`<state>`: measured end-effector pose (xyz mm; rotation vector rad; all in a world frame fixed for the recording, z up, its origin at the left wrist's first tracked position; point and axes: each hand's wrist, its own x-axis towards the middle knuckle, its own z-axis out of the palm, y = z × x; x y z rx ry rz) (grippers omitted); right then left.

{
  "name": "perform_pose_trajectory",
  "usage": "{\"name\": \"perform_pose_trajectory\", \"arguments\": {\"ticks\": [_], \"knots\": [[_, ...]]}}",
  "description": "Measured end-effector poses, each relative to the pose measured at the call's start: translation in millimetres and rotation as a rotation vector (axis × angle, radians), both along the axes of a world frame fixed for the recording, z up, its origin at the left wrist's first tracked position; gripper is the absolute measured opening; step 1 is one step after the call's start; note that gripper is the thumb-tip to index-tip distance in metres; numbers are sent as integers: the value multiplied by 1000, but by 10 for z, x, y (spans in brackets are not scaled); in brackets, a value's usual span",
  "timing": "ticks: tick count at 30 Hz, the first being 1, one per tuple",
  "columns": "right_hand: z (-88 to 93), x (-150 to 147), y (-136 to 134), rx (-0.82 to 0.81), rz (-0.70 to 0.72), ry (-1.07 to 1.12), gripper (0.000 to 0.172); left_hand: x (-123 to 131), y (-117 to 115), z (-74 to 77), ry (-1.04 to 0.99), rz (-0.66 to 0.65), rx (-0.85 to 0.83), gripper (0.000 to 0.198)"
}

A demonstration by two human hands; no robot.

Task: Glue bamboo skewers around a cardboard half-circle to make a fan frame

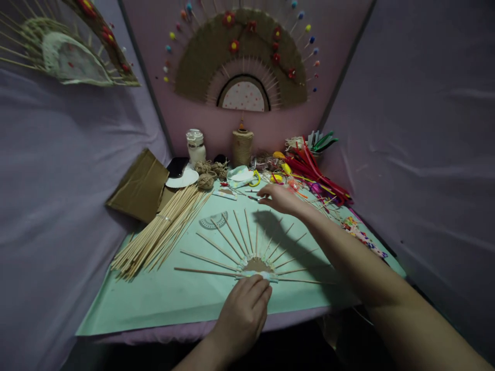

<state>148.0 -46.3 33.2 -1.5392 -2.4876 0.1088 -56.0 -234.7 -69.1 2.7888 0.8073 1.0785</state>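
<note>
On the table lies a fan of thin wooden sticks (224, 246) spread from a half-round cardboard base (257, 265) with pale patterned fabric along its edges. My left hand (247, 309) rests on the straight near edge of this base, its fingers together and curled over it. My right hand (280, 198) reaches across to the far side above the stick tips. Its thumb and fingers are curved, with a gap between them, right beside a slim pen-like tool (252, 198) and a white pen (252, 191). Some right-hand fingers are hidden.
A bundle of sticks (162, 232) lies left, beside folded cardboard (139, 185). A printed protractor (212, 220) is behind the fan. A twine spool (243, 148), white jar (196, 147), yellow-handled scissors (256, 178) and red strips (313, 170) line the back. A decorated fan (247, 62) hangs above.
</note>
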Motion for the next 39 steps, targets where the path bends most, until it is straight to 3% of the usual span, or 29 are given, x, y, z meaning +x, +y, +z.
{"name": "perform_pose_trajectory", "arguments": {"ticks": [3, 8, 14, 19, 23, 26, 28, 30, 34, 39], "knots": [[-119, -445, 323, -50, 92, -49, 26, -2, 4, 9, 12, 3, 49, 30], [-269, -924, 718, -68, 63, -147, 32, -14, -3, -30, 43, 20, 49, 32], [-238, -962, 634, 2, -40, -187, 26, -46, -22, -74, 76, 25, -14, 33], [82, -694, 160, 101, -148, -178, 31, -104, -39, -13, -47, -15, 6, 31], [301, -366, -669, 205, -207, -129, 30, -162, -127, 51, -261, 98, -38, 37], [217, -275, -1455, 116, -116, -60, 22, -117, -224, 125, -357, 257, -111, 54], [59, -332, -1908, 25, -71, 21, 17, -45, -280, 171, -349, 267, -150, 70], [-113, -436, -2224, -35, -68, 128, 16, 31, -318, 193, -310, 229, -187, 73], [-301, -579, -2447, -101, -119, 302, 16, 107, -344, 165, -276, 215, -236, 62], [-162, -505, -2433, -268, 21, 383, 22, 63, -343, 97, -309, 219, -306, 57]]}}
